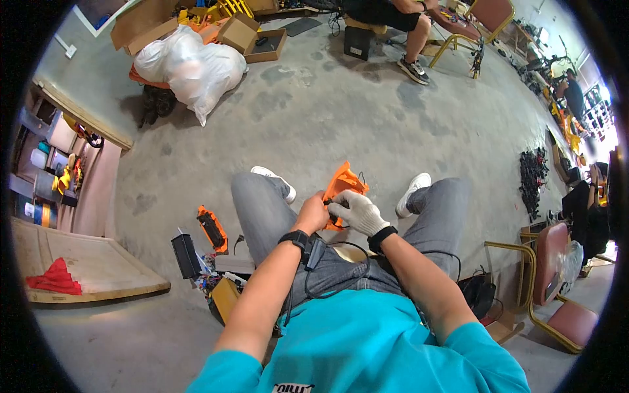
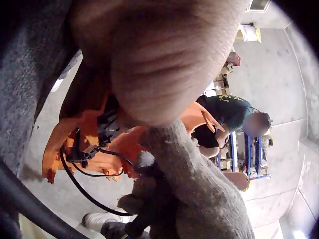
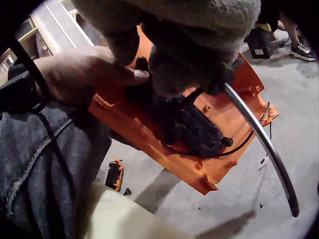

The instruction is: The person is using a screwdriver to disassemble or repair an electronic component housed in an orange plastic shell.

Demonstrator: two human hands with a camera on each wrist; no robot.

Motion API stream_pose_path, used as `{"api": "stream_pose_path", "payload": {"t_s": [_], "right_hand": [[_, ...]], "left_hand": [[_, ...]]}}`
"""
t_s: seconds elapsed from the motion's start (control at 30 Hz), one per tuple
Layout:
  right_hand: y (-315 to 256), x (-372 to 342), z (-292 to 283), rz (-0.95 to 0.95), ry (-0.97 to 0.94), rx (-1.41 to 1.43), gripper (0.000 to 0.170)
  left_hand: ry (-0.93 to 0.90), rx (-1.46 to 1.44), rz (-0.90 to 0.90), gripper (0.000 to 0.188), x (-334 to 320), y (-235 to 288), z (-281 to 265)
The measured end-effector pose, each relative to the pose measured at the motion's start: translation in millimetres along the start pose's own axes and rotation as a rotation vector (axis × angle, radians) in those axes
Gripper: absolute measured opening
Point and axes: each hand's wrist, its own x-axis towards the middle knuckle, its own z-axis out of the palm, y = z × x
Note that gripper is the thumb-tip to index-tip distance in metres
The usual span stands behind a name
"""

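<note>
My bare left hand (image 1: 313, 213) grips the edge of an orange plastic shell (image 1: 342, 177) held between my knees. Inside the shell sits a black part (image 3: 194, 129), with a thin black cable (image 3: 244, 144) looping out along its edge. On my right hand (image 1: 360, 213) is a whitish knit glove, and its fingers are curled close over the black part. That hand also holds a screwdriver (image 3: 261, 132), its long metal shaft sticking out past the shell and looking bent in the right wrist view. The gloved fingers cover most of its dark handle.
Left of my leg, another orange shell with a black insert (image 1: 211, 229) lies on the floor near a black box (image 1: 186, 255). A red cloth (image 1: 56, 278) rests on a wooden panel. White bags (image 1: 196, 69) and cartons stand ahead; a chair (image 1: 550, 262) is at right. Other people sit farther off.
</note>
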Motion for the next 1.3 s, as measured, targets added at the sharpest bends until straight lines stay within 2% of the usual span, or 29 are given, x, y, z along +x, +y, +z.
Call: {"api": "stream_pose_path", "payload": {"t_s": [0.23,0.4,0.47,0.6,0.7,0.8,0.87,0.93,0.97,1.07,1.13,1.2,1.23,1.27,1.3], "right_hand": [[5,2,7,-0.027,0.038,-0.083,0.035],[2,4,4,-0.030,0.035,-0.113,0.033],[-1,5,2,0.011,0.000,-0.127,0.032],[-1,2,2,0.000,0.011,-0.123,0.034],[-10,1,-3,0.099,-0.020,-0.053,0.032],[-2,1,2,0.022,0.021,-0.139,0.030],[1,1,7,-0.006,0.036,-0.188,0.034],[3,2,11,-0.120,0.115,-0.249,0.032],[4,3,12,-0.112,0.108,-0.262,0.030],[4,0,10,-0.046,0.050,-0.171,0.029],[3,-1,10,-0.054,0.079,-0.145,0.028],[0,-3,6,0.052,0.069,-0.023,0.027],[7,2,5,-0.059,0.148,-0.017,0.026],[11,3,-3,-0.082,0.223,-0.068,0.026],[17,7,-13,0.016,0.266,-0.016,0.027]], "left_hand": [[-0.028,-0.037,0.075,0.038,-3,1,3],[-0.042,-0.015,0.059,0.040,-8,10,-2],[-0.070,-0.067,0.008,0.037,-9,11,-3],[-0.056,-0.009,0.067,0.039,-10,13,-2],[-0.084,-0.023,0.037,0.039,-8,8,0],[-0.054,-0.006,0.111,0.040,-3,0,8],[-0.029,0.004,0.100,0.042,-1,-6,12],[-0.046,-0.004,0.068,0.043,-2,-3,9],[-0.051,0.001,0.068,0.043,-1,-7,12],[-0.054,0.008,0.064,0.045,1,-9,13],[-0.006,-0.015,0.046,0.043,0,-4,10],[0.003,-0.024,0.023,0.037,0,-3,8],[0.040,-0.023,0.009,0.034,0,-4,8],[0.073,-0.023,-0.007,0.031,-1,-6,10],[0.090,-0.050,-0.032,0.027,-3,-4,7]]}}
